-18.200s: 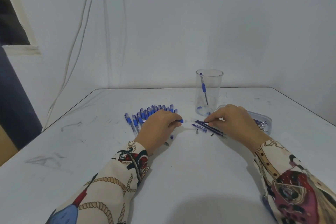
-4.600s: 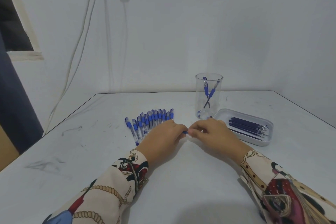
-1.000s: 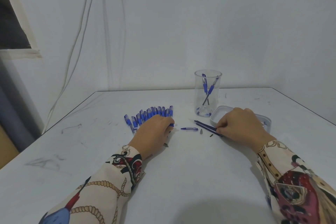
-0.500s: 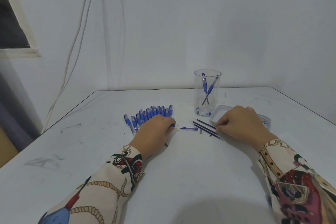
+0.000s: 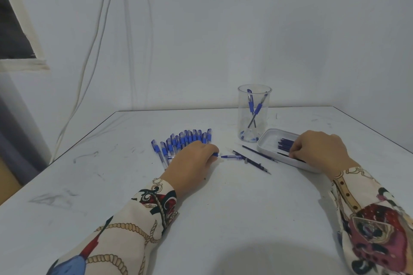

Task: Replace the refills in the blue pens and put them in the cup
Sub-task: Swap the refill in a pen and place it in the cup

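My left hand [image 5: 192, 161] rests on the table and grips a pen barrel [image 5: 216, 154], whose blue end sticks out past my fingers. A detached blue pen part [image 5: 231, 157] and a small grey tip [image 5: 245, 161] lie just right of it. Two dark loose refills [image 5: 252, 161] lie slanted on the table. My right hand [image 5: 319, 152] is over the white tray [image 5: 268, 140] and pinches a dark refill [image 5: 285, 153] in it. Several blue pens [image 5: 185, 140] lie in a row behind my left hand. The clear cup [image 5: 254, 114] holds two pens.
The white table [image 5: 223, 207] meets the wall behind the cup. Its left edge runs diagonally, with cables [image 5: 89, 73] hanging down the wall beyond it. The right edge lies past the tray.
My right hand has left the loose refills on the table and moved right into the tray, where it now pinches a refill. My left hand has stayed put.
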Demonstrator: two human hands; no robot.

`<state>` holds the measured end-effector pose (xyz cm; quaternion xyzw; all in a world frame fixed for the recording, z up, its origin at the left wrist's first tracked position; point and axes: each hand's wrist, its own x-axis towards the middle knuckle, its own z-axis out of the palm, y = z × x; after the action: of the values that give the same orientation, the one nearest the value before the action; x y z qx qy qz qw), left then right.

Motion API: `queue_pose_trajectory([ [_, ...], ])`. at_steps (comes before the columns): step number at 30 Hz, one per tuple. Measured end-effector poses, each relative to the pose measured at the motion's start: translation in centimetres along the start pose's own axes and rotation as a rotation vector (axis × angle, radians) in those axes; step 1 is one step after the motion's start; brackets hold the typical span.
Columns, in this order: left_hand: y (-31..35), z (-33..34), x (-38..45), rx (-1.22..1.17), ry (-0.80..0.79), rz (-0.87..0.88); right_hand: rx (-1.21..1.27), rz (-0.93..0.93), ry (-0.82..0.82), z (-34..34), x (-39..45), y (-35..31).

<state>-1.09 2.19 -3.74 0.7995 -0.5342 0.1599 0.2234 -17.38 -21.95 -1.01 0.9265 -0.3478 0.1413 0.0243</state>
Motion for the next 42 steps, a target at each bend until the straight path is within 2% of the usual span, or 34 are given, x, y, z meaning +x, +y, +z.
queue_pose_trajectory([
  [17,-0.1,0.3,0.0,0.000,-0.004,0.009,-0.045,-0.006,-0.018,0.7,0.2,0.2],
  [32,0.1,0.2,-0.1,0.011,-0.005,0.021,0.074,-0.003,-0.052,0.6,0.1,0.2],
  [36,0.0,0.3,-0.1,0.006,0.005,0.019,0.105,-0.066,0.063,0.3,0.0,0.0],
  [39,-0.1,0.3,0.0,-0.005,0.015,0.026,0.204,-0.191,0.218,-0.2,0.0,-1.2],
  [42,-0.1,0.1,-0.1,-0.026,0.039,0.048,0.282,-0.325,0.266,-0.6,-0.2,-3.3],
])
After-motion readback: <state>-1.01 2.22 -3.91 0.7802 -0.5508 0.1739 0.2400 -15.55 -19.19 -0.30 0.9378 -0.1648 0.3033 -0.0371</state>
